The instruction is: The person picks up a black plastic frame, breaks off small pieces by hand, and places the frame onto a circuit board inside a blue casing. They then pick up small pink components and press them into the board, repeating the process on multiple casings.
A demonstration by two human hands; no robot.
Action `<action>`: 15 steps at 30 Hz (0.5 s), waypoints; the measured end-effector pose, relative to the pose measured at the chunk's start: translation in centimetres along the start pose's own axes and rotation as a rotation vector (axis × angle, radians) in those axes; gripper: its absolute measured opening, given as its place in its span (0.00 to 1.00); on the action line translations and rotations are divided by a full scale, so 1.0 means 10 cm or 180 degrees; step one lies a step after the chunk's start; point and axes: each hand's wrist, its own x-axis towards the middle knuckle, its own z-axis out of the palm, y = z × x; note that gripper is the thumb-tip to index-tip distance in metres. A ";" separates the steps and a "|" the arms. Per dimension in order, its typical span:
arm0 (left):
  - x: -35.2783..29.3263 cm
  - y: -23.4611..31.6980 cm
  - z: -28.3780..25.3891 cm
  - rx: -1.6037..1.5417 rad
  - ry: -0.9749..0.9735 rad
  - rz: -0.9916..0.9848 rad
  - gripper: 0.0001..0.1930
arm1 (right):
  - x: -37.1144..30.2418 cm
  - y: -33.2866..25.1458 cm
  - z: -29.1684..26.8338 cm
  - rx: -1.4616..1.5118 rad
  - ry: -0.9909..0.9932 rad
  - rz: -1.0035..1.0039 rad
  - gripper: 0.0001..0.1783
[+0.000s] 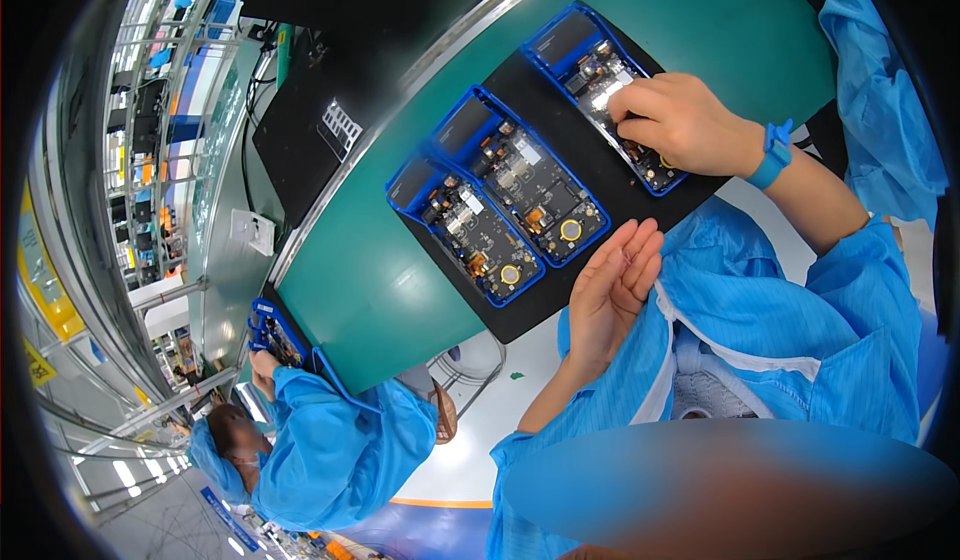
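Note:
My right hand point(690, 125) is over the rightmost blue-framed device point(575, 58), its thumb and fingers pinched together low over the circuit board. Whatever is between those fingertips is too small or hidden to make out. Palm up, my left hand point(607, 295) is held at the near edge of the black mat, fingers stretched out and slightly cupped. Tiny reddish bits point(629, 259) seem to lie on it; their kind cannot be told. Two more blue-framed devices, a middle one point(545, 185) and a left one point(478, 235), lie side by side with their circuit boards exposed.
The devices rest on a black mat point(505, 322) on a green worktable point(370, 305). Black panels point(310, 150) stand beyond its far edge. At lower left a co-worker in blue point(345, 440) handles another blue device point(280, 335). A blue sleeve point(885, 90) shows at right.

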 end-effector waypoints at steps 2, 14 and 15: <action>0.01 -0.01 0.00 -0.0015 -0.0009 -0.0018 0.22 | 0.00 -0.01 0.01 -0.0023 -0.0002 -0.0002 0.04; 0.01 -0.02 -0.03 -0.0017 -0.0004 -0.0018 0.22 | -0.02 -0.02 0.05 -0.0083 0.0015 0.0100 0.05; 0.01 -0.02 -0.03 -0.0036 0.0003 -0.0022 0.22 | -0.01 -0.02 0.05 -0.0094 -0.0018 0.0112 0.05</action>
